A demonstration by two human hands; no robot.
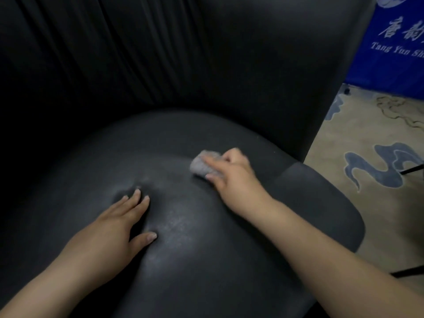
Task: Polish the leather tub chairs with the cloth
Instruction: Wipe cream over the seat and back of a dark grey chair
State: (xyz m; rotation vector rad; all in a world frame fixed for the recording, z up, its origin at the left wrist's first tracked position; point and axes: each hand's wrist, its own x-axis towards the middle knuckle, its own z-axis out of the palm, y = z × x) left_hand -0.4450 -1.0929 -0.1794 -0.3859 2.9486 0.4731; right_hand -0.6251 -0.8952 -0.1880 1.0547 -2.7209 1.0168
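The right hand [231, 171] had the grey cloth [205, 164] bunched under curled fingers, pressed on the chair seat [183, 249] toward its back-right, w/ the wad poking out leftward. The left hand [117, 223] lay flat, fingers spread, nearer the seat's middle & front; unwiped leather probably lay left of the cloth, so the right hand looked the one to sweep that way

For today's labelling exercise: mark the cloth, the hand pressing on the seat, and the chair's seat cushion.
cloth [202, 162]: head view, on the grey wad's exposed left part.
left hand [114, 228]: head view, on the back of the hand.
seat cushion [183, 260]: head view, on bare leather between the arms.
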